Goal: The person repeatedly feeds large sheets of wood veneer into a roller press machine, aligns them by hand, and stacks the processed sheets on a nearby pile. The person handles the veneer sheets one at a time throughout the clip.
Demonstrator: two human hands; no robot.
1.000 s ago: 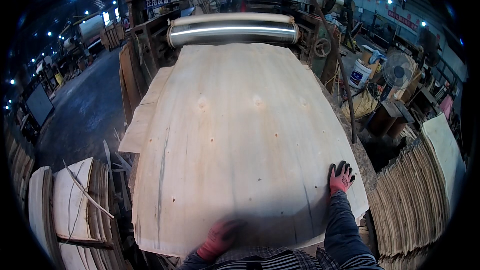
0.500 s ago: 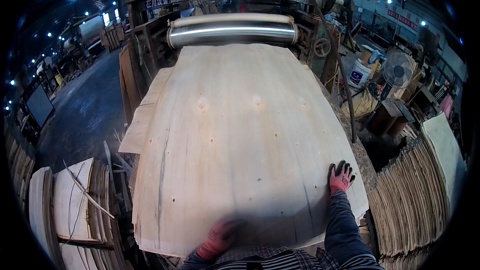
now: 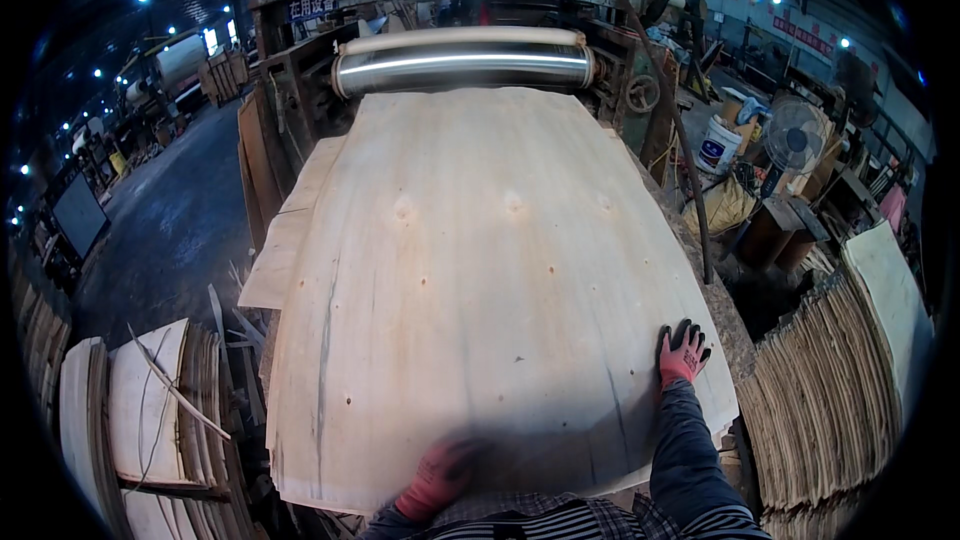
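A wide, pale wood veneer sheet [image 3: 480, 270] with small knots and dark streaks lies flat before me, reaching from my body to the metal roller [image 3: 465, 70] at the far end. My right hand [image 3: 684, 352], in a red glove with black fingertips, rests open on the sheet near its right edge, fingers spread. Close to my body, my left hand [image 3: 445, 472] in the same kind of glove lies over the near part of the sheet. Its dark fingers look blurred but appear stretched out flat, pointing right. Neither hand grips anything.
Veneer stacks stand at the lower right [image 3: 825, 400] and lower left [image 3: 155, 400]. More veneer [image 3: 290, 240] sticks out beneath the sheet's left side. A slanting pole [image 3: 690, 160], a white bucket [image 3: 718, 145] and a fan [image 3: 797, 138] are on the right. Dark floor [image 3: 165, 210] stretches left.
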